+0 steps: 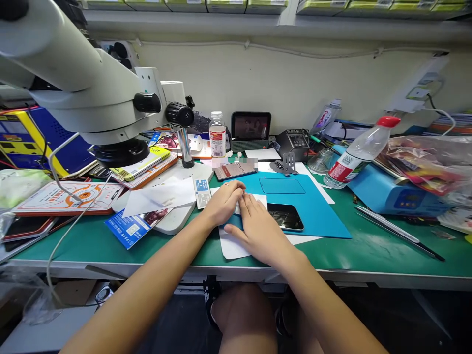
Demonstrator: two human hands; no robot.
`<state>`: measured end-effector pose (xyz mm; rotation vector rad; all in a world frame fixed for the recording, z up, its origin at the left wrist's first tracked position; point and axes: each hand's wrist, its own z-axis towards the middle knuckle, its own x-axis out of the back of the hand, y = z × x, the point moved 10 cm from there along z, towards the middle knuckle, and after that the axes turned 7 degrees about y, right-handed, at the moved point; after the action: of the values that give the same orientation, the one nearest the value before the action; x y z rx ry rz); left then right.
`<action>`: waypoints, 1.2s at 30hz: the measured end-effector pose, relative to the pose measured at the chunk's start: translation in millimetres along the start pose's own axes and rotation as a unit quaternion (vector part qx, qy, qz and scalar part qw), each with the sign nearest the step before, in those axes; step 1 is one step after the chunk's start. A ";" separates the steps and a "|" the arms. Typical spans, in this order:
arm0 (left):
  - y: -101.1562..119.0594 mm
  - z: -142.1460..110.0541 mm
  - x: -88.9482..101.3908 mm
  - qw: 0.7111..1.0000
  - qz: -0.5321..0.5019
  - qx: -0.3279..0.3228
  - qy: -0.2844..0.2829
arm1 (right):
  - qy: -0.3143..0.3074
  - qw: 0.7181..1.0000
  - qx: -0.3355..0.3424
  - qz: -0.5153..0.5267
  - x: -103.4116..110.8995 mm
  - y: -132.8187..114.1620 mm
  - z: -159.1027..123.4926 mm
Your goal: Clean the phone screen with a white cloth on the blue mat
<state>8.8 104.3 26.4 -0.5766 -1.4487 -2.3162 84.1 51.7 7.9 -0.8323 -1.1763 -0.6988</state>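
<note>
My left hand (223,202) rests over the blue mat with its fingers curled together; whatever they may hold is hidden. Against it lies my right hand (260,228), palm down, fingers stretched forward and thumb apart. Beneath the right hand a white sheet (233,249) shows at the mat's front left edge. A smaller white piece (262,199) peeks out beside the right fingers. To the right of that hand a phone (285,217) with a dark, glossy face lies on the blue mat (324,216). Another phone with a lit screen (236,169) lies behind the hands.
A microscope (110,108) overhangs the left side. A plastic bottle with a red cap (359,152) tilts at right, near tweezers (387,223). Farther back stand a white-capped bottle (217,135) and a small display (250,127). Boxes (66,196) and papers (160,196) crowd the left.
</note>
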 end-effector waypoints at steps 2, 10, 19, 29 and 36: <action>0.8 0.4 2.8 1.000 0.006 -0.004 0.010 | 0.008 1.000 -0.002 -0.013 -1.9 -1.8 -17.6; 3.2 0.1 1.0 1.000 0.003 -0.022 0.005 | -0.018 1.000 -0.005 -0.007 -6.4 -3.0 -29.3; 4.9 -0.4 1.7 1.000 0.022 -0.021 0.004 | 0.007 0.999 0.003 -0.037 -3.9 -0.9 -44.9; 6.1 0.9 -5.2 0.997 0.049 -0.058 -0.021 | 0.012 0.999 0.005 -0.051 -5.5 8.3 -9.1; 8.4 1.6 -4.5 0.997 0.051 -0.060 -0.023 | 0.053 0.995 0.039 -0.069 -4.4 8.5 -58.5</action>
<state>17.1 102.6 31.1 -0.7245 -1.2760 -2.3350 119.3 6.5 -7.7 -0.6450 -1.1651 -0.7957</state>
